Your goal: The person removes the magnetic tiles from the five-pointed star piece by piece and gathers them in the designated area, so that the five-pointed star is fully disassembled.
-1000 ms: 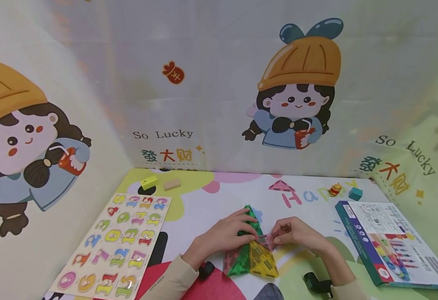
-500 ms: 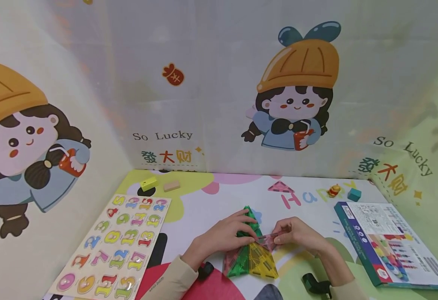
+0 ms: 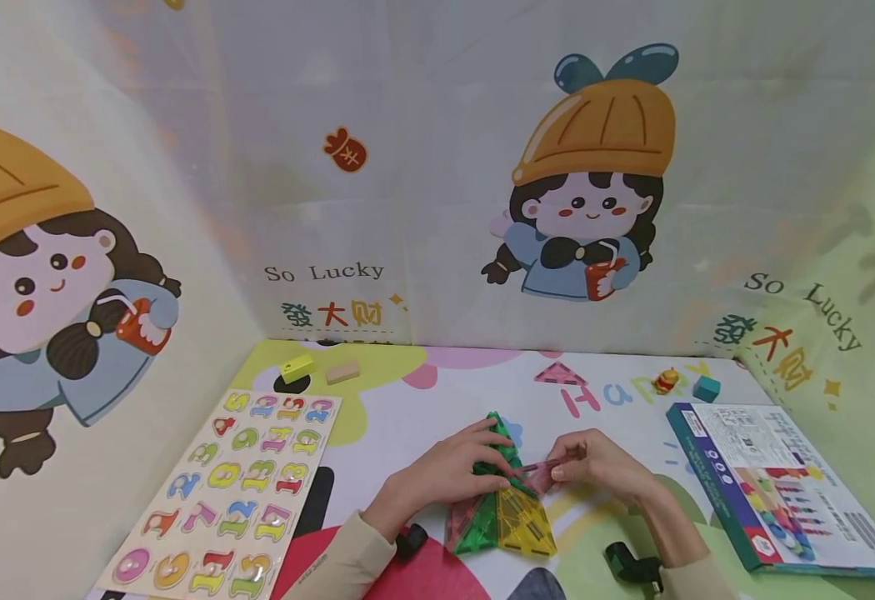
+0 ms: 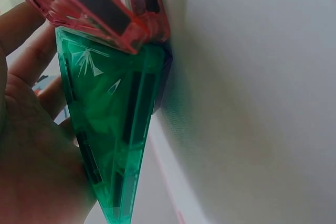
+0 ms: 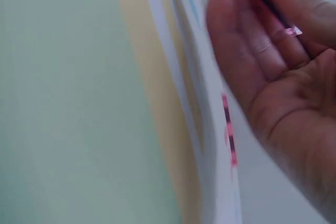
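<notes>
on my remote feed, head view looks forward and down, wrist views way closer; head and left share green tiles [image 4: 107, 103]

head pic's fairly bright, wrist pics dimmer, r one blurry.

We have a lane of bare mat [image 3: 366, 471] between the number board [image 3: 233, 547] and the left hand [image 3: 448, 468], and another between the right hand [image 3: 598, 462] and the flat box [image 3: 790, 492]. Between the hands, the tile structure [image 3: 525, 520] and a pinched pink tile [image 3: 537, 477] block us; beyond, open mat reaches the loose pink triangle [image 3: 561, 374].
</notes>
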{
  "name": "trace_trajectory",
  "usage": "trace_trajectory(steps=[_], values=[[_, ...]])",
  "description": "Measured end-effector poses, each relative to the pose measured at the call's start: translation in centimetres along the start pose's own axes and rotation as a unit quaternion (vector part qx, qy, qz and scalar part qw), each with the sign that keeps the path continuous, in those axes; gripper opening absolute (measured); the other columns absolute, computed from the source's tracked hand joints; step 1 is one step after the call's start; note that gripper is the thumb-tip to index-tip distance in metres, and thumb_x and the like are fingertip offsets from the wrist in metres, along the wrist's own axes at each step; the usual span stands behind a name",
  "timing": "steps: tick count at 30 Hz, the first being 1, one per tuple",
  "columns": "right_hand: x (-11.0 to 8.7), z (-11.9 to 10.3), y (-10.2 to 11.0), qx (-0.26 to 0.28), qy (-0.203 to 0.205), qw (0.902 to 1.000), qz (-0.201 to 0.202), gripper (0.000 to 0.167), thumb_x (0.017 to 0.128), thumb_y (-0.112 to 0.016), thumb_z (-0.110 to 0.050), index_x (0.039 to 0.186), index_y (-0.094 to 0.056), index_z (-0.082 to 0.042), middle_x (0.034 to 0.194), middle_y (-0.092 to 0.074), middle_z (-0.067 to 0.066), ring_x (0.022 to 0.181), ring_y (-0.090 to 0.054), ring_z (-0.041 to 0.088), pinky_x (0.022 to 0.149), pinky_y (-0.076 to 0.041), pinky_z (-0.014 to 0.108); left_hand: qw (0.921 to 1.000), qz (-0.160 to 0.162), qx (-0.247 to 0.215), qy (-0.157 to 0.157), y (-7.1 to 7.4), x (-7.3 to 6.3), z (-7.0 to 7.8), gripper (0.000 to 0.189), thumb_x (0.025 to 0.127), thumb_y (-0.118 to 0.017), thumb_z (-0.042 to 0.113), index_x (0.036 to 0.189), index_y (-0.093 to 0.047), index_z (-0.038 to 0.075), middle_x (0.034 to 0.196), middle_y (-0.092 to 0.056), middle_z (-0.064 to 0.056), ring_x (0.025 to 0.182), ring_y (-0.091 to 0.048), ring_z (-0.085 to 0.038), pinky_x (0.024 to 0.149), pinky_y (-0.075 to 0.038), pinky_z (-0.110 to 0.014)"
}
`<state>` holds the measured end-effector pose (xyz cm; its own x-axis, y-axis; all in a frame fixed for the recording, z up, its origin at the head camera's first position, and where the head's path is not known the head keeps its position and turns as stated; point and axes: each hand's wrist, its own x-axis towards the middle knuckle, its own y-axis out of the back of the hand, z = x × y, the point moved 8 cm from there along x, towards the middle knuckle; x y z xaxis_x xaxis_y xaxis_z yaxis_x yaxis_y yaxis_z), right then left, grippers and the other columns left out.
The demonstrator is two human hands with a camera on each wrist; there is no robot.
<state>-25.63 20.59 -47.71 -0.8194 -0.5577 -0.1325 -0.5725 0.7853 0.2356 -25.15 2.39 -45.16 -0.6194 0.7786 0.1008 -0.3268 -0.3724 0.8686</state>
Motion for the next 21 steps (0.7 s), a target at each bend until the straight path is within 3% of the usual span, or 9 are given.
trace_trajectory(steps=[3,7,14,21], values=[[-0.2,-0.3,1.1,-0.008,-0.008,0.9994,0.033,0.025,0.094,-0.066,-0.016,0.107,-0.067,0.006,0.097,-0.075,0.018,0.088,-0.073,0.026,0.083,-0.057,0.031,1.0,0.002,0.003,-0.003,0.0,-0.1,0.0,0.022,0.097,-0.06,0.045,0.108,-0.075,0.033,0.143,-0.057,0.008,0.152,-0.028,-0.025,0.118,-0.033,-0.043],[-0.6,-0.4,3.1,-0.023,-0.032,0.9939,0.103,0.033,0.095,-0.065,-0.017,0.118,-0.064,0.006,0.103,-0.072,0.016,0.089,-0.071,0.02,0.082,-0.057,0.028,1.0,-0.002,-0.003,-0.002,0.0,-0.1,0.0,0.022,0.097,-0.059,0.045,0.109,-0.074,0.033,0.144,-0.055,0.009,0.153,-0.025,-0.024,0.119,-0.033,-0.043],[0.2,0.1,6.1,-0.01,-0.076,0.9696,0.232,0.039,0.098,-0.062,-0.015,0.13,-0.054,0.006,0.103,-0.068,0.009,0.085,-0.069,0.014,0.079,-0.058,0.023,0.9999,-0.005,-0.006,-0.009,0.3,-0.2,0.3,0.024,0.098,-0.058,0.046,0.109,-0.074,0.032,0.145,-0.055,0.008,0.153,-0.025,-0.024,0.119,-0.033,-0.042],[1.7,0.8,9.0,-0.047,-0.1,0.9536,0.28,0.034,0.097,-0.063,-0.018,0.123,-0.058,0.004,0.091,-0.07,0.004,0.077,-0.066,0.014,0.072,-0.056,0.024,0.9998,-0.011,-0.011,-0.009,0.2,-0.3,0.2,0.025,0.099,-0.057,0.046,0.111,-0.074,0.032,0.146,-0.054,0.007,0.153,-0.025,-0.024,0.119,-0.033,-0.041]])
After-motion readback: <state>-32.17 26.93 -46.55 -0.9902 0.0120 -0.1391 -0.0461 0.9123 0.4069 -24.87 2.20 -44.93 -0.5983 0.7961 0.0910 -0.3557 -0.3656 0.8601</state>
